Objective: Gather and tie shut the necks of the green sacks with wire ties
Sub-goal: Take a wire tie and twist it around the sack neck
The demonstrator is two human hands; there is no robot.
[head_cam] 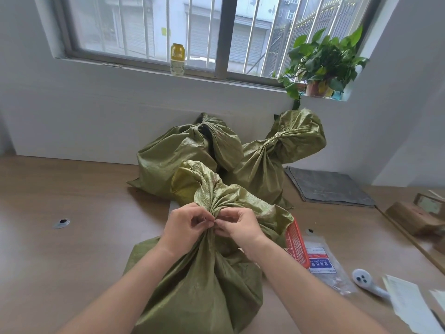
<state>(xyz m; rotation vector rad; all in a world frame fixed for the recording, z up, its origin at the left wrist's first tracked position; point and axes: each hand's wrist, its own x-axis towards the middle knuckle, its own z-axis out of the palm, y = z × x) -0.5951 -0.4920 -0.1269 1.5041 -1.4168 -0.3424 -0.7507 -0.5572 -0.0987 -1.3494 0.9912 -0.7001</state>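
A green woven sack (202, 283) lies on the wooden table in front of me, its neck (212, 203) gathered into a bunch. My left hand (185, 225) and my right hand (238, 227) meet at the gathered neck, fingertips pinching a thin wire tie (215, 220) that is barely visible between them. Two more green sacks stand behind against the wall: one (183, 150) at the centre, one (277, 150) to its right, both with bunched necks.
A red mesh basket (297, 244) sits right of the near sack, beside a clear plastic packet (322, 263). A white handheld device (366, 283), papers (407, 302), a grey folder (330, 186) and wooden boxes (416, 215) lie to the right. The sill holds a bottle (177, 59) and a potted plant (320, 66).
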